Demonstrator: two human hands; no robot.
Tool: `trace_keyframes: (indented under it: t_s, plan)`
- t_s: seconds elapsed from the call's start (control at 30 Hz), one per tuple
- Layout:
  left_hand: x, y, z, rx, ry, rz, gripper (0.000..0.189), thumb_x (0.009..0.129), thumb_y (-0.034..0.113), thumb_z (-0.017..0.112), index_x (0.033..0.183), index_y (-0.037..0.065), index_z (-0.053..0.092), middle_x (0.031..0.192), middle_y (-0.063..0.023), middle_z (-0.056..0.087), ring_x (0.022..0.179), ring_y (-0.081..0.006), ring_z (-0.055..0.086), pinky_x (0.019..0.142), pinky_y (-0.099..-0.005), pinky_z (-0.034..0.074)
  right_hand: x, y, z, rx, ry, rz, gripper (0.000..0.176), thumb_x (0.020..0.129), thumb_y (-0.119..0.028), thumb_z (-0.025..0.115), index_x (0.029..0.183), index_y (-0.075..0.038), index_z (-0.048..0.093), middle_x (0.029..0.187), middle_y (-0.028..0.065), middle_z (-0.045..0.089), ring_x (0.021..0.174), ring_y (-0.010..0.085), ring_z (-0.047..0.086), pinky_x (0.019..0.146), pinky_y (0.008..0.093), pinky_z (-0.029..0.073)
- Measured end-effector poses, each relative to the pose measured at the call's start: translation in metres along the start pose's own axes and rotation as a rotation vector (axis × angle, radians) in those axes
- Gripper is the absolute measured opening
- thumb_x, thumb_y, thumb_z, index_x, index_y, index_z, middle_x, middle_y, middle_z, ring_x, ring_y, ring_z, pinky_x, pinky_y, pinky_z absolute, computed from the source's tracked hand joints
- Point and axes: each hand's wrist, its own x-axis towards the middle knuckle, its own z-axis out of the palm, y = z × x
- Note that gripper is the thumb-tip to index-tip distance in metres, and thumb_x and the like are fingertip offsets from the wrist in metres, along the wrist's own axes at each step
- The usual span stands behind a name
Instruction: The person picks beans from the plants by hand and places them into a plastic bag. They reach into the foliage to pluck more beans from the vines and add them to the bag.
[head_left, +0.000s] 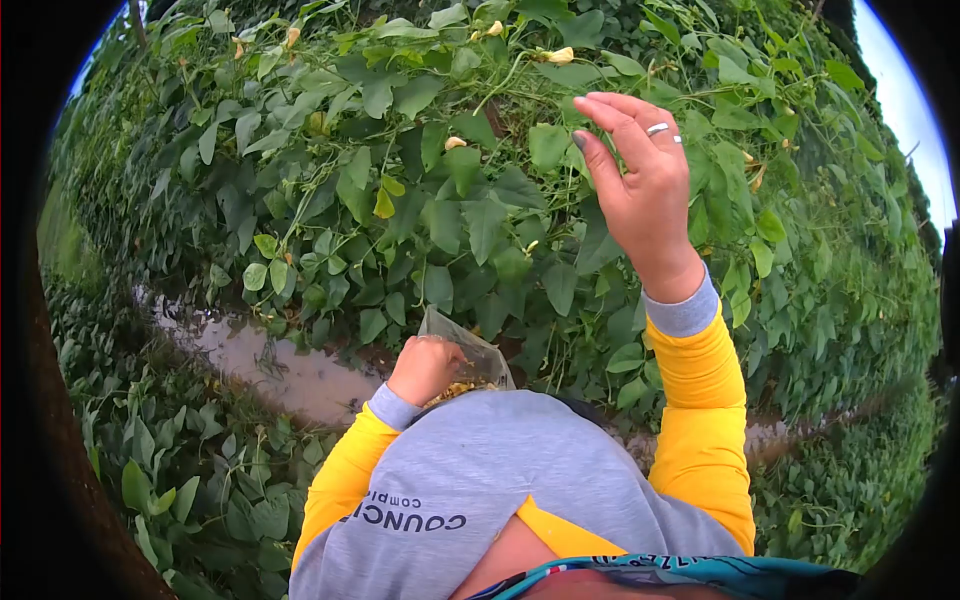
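My right hand [645, 180] is raised over the vines at the upper right, fingers apart and nothing visible between them. Just above and left of its fingertips is a pale yellow flower [558, 56]. Low in front of my body, my left hand [427, 368] is closed at the edge of a translucent bag [485, 357]. Small yellowish pieces [455, 390] lie inside the bag. The fingers of my left hand are partly hidden, and it cannot be made out whether they hold only the bag.
Dense green vines [480, 220] fill the view ahead, with another pale flower [455, 143] among the leaves and more near the top. Muddy water [290, 375] lies in a furrow at the lower left. Low leafy plants [200, 490] grow beside it.
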Motion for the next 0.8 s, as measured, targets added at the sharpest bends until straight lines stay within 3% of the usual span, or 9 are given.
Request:
trace_keyframes:
  t_s: [0.1, 0.13, 0.2, 0.27, 0.37, 0.43, 0.53, 0.67, 0.8]
  plan:
    - [0.029, 0.028, -0.064, -0.123, 0.215, -0.098, 0.010, 0.085, 0.015, 0.073, 0.090, 0.007, 0.076, 0.085, -0.0125, 0.071, 0.080, -0.0329, 0.067, 0.072, -0.0423, 0.053, 0.036, 0.035, 0.016, -0.134, -0.054, -0.069, 0.025, 0.087, -0.016, 0.075, 0.112, -0.011, 0.075, 0.111, 0.0081, 0.073, 0.102, 0.0305, 0.065, 0.086, 0.0421, 0.051]
    - [0.042, 0.038, -0.088, -0.109, 0.366, -0.078, 0.013, 0.089, 0.017, 0.074, 0.092, 0.005, 0.075, 0.084, -0.0119, 0.069, 0.080, -0.0318, 0.066, 0.071, -0.0408, 0.052, 0.045, 0.044, 0.022, -0.160, -0.087, -0.056, 0.026, 0.087, -0.019, 0.075, 0.113, -0.012, 0.075, 0.109, 0.0080, 0.073, 0.102, 0.0304, 0.066, 0.086, 0.0426, 0.052]
    - [0.074, 0.038, -0.129, -0.059, 0.623, 0.037, 0.012, 0.088, 0.006, 0.072, 0.100, 0.002, 0.073, 0.091, -0.0125, 0.068, 0.083, -0.0311, 0.066, 0.072, -0.0386, 0.053, 0.056, 0.054, 0.027, -0.163, -0.171, -0.010, 0.027, 0.087, -0.022, 0.076, 0.112, -0.012, 0.075, 0.105, 0.0075, 0.074, 0.100, 0.0301, 0.066, 0.085, 0.0435, 0.052]
    - [0.108, 0.044, -0.172, -0.112, 0.811, 0.117, 0.015, 0.090, 0.000, 0.067, 0.105, 0.001, 0.072, 0.092, -0.0110, 0.069, 0.078, -0.0240, 0.065, 0.071, -0.0337, 0.052, 0.063, 0.057, 0.028, -0.121, -0.271, 0.054, 0.027, 0.087, -0.025, 0.076, 0.111, -0.012, 0.075, 0.100, 0.0067, 0.074, 0.097, 0.0298, 0.067, 0.085, 0.0443, 0.053]
    - [0.165, 0.038, -0.220, -0.039, 0.951, 0.191, 0.018, 0.093, 0.011, 0.070, 0.108, 0.003, 0.074, 0.093, -0.0112, 0.071, 0.079, -0.0223, 0.067, 0.071, -0.0327, 0.053, 0.061, 0.050, 0.031, -0.063, -0.226, 0.127, 0.023, 0.086, -0.024, 0.077, 0.105, -0.011, 0.075, 0.091, 0.0061, 0.074, 0.093, 0.0290, 0.068, 0.083, 0.0437, 0.054]
    - [0.205, 0.031, -0.237, -0.017, 0.990, 0.145, 0.025, 0.091, 0.020, 0.074, 0.109, 0.003, 0.074, 0.094, -0.0117, 0.072, 0.082, -0.0237, 0.069, 0.074, -0.0356, 0.054, 0.058, 0.046, 0.031, -0.024, -0.244, 0.153, 0.020, 0.086, -0.023, 0.077, 0.102, -0.011, 0.076, 0.089, 0.0060, 0.073, 0.092, 0.0289, 0.068, 0.082, 0.0433, 0.054]
    - [0.241, 0.035, -0.251, 0.092, 1.020, 0.063, 0.028, 0.089, 0.029, 0.075, 0.103, 0.005, 0.075, 0.097, -0.0133, 0.072, 0.089, -0.0340, 0.069, 0.081, -0.0436, 0.055, 0.052, 0.042, 0.031, -0.005, -0.261, 0.178, 0.019, 0.085, -0.021, 0.077, 0.101, -0.011, 0.075, 0.088, 0.0064, 0.073, 0.091, 0.0287, 0.068, 0.082, 0.0429, 0.054]
    - [0.265, 0.032, -0.254, 0.086, 0.963, 0.048, 0.026, 0.089, 0.032, 0.075, 0.100, 0.008, 0.077, 0.095, -0.0119, 0.073, 0.089, -0.0315, 0.069, 0.081, -0.0428, 0.055, 0.046, 0.035, 0.026, -0.037, -0.256, 0.172, 0.018, 0.084, -0.018, 0.077, 0.101, -0.012, 0.075, 0.089, 0.0053, 0.072, 0.090, 0.0279, 0.066, 0.080, 0.0424, 0.053]
    - [0.263, 0.030, -0.262, 0.115, 0.971, 0.006, 0.023, 0.089, 0.029, 0.077, 0.100, 0.009, 0.078, 0.088, -0.0083, 0.075, 0.081, -0.0234, 0.070, 0.075, -0.0360, 0.055, 0.033, 0.014, 0.021, -0.140, 0.075, -0.049, 0.013, 0.084, -0.014, 0.076, 0.097, -0.013, 0.075, 0.091, 0.0032, 0.070, 0.089, 0.0261, 0.064, 0.080, 0.0401, 0.050]
